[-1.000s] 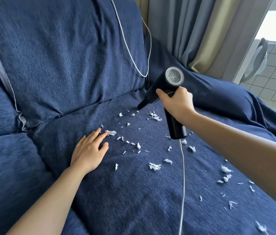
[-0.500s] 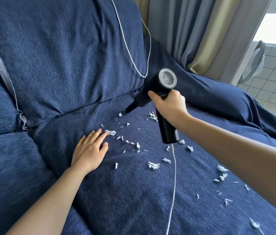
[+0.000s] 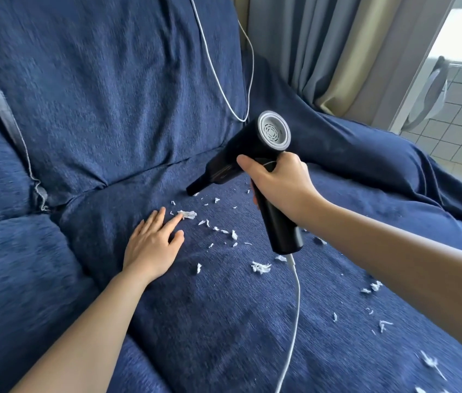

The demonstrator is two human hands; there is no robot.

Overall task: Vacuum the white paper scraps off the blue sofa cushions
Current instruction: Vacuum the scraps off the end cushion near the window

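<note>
right hand grips black vacuum (grey vent) | left hand flat | paper scraps white, shredded

Right hand swung vacuum leftward; nozzle now over scraps near backrest.

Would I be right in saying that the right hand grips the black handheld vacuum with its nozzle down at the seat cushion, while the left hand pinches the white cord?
Not quite. In the head view the left hand lies flat on the seat cushion, fingers straight, holding nothing. The white cord hangs free from the handle. The right hand does grip the black handheld vacuum, nozzle down at the cushion.
</note>
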